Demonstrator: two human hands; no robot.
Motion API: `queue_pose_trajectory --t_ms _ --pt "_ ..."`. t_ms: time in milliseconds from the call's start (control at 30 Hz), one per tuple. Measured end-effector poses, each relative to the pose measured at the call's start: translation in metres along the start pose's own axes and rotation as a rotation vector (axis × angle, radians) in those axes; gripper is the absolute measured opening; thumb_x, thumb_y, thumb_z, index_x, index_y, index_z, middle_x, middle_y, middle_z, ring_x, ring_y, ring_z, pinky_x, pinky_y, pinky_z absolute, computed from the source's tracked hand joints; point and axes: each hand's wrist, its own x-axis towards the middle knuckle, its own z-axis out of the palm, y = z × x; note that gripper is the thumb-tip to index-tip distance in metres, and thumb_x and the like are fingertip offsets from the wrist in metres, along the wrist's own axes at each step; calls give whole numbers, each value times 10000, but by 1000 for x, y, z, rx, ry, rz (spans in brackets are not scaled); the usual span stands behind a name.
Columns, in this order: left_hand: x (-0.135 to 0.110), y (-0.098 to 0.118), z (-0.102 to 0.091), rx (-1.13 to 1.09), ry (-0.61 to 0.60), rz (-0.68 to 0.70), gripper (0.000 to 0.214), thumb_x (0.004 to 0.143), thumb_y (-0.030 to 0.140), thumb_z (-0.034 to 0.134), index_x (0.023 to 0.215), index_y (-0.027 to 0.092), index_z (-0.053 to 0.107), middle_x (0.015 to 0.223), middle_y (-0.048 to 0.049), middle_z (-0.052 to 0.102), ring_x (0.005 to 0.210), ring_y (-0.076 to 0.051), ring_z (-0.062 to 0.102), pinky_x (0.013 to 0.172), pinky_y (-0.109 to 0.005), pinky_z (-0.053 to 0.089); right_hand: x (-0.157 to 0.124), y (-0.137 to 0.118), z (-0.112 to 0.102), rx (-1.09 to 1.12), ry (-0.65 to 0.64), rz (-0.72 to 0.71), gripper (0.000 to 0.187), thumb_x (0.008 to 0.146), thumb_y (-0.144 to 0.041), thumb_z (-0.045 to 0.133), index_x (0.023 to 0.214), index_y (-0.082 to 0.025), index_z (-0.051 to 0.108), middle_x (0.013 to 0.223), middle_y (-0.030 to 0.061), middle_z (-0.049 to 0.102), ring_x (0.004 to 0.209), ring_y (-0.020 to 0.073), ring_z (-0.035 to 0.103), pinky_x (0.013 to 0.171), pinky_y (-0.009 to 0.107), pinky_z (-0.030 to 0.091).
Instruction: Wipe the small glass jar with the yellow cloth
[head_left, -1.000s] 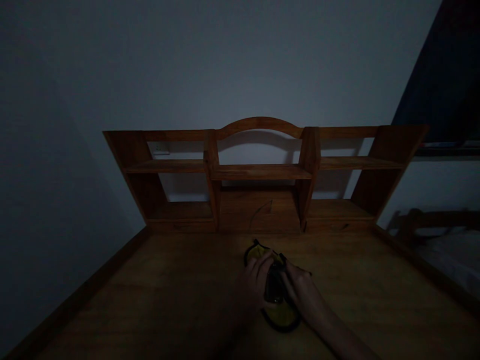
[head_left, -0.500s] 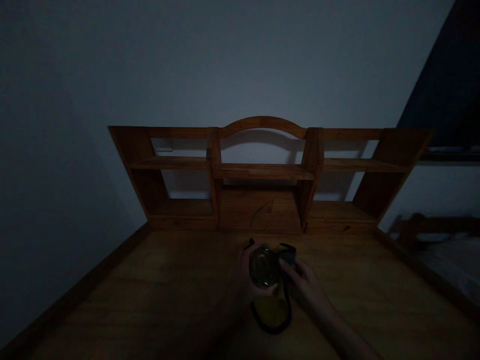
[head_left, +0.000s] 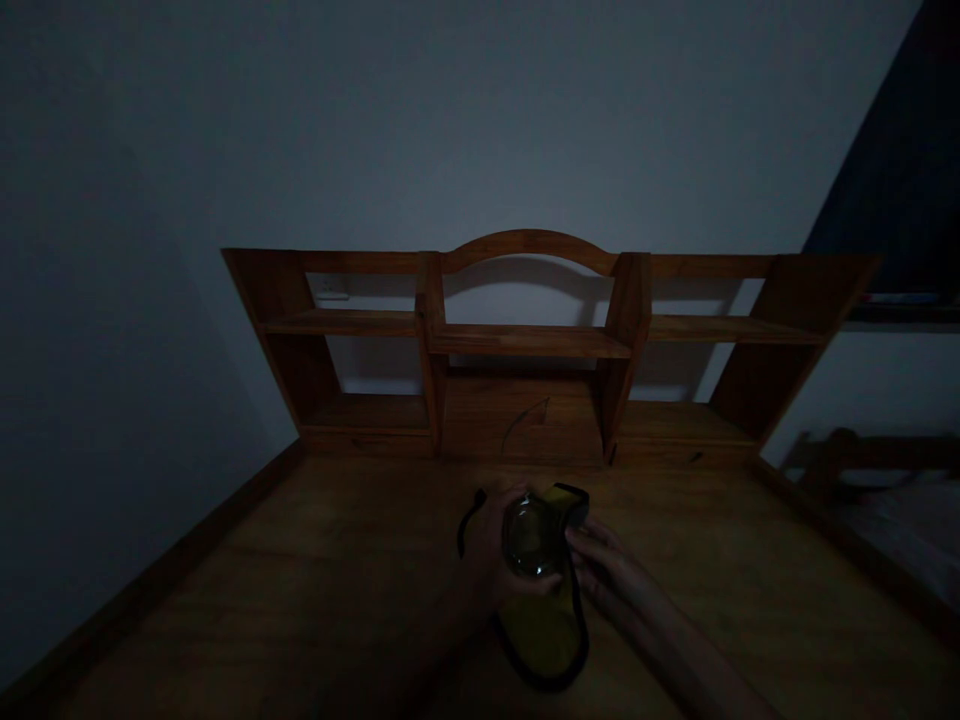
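Observation:
In the dim head view a round glass vessel (head_left: 531, 538), perhaps a cup or jar, is gripped in my left hand (head_left: 489, 560). Its fingers curl about the far and near sides of the glass. Around and beneath the glass lies a yellow cloth piece with black edging (head_left: 544, 645), its rounded end toward me. The cloth's far right corner is curled up beside the glass. My right hand (head_left: 611, 570) is closed at that curled edge, thumb and fingers holding it. A thin black strap or edge (head_left: 466, 525) sticks out left of my left hand.
The wooden desk top (head_left: 337, 560) spreads under both hands. Behind it stands a wooden shelf unit (head_left: 529, 342) with an arched centre, against the pale wall (head_left: 480, 120). A raised wooden rim (head_left: 187, 545) edges the desk on the left.
My right fingers have shifted from the folded grey flap to the cloth's right edge. The cloth is spread more broadly beneath the glass. More of the black strap shows at left.

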Motion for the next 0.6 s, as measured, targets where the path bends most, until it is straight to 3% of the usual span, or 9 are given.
queue_pose_trajectory --t_ms 167,300,433,600 --pt "2 -1 4 15 100 -2 1013 451 315 856 1301 216 314 1243 -114 479 1152 -291 517 971 -479 482 1 4 2 89 -39 59 226 836 -239 655 1051 -172 666 1004 72 721 858 177 683 754 275 527" --pt "-1 -12 11 -27 178 -26 1036 423 313 867 1285 221 301 1231 -118 484 1132 -298 532 957 -489 489 4 9 3 114 3 57 195 829 -254 662 1011 -183 667 1008 64 719 878 189 681 752 280 523" --pt "-3 -17 11 8 191 -3 981 469 372 866 1281 214 339 1249 -135 502 1150 -324 531 961 -522 480 5 9 2 102 21 29 240 825 -249 667 1059 -203 651 1052 55 708 922 186 667 810 291 516" --pt "-1 -5 1 72 169 137 909 552 382 845 1303 214 360 1277 -139 488 1210 -321 484 1000 -522 448 4 5 1 81 4 13 239 827 -239 664 1060 -187 654 1052 61 707 925 188 664 811 295 517"
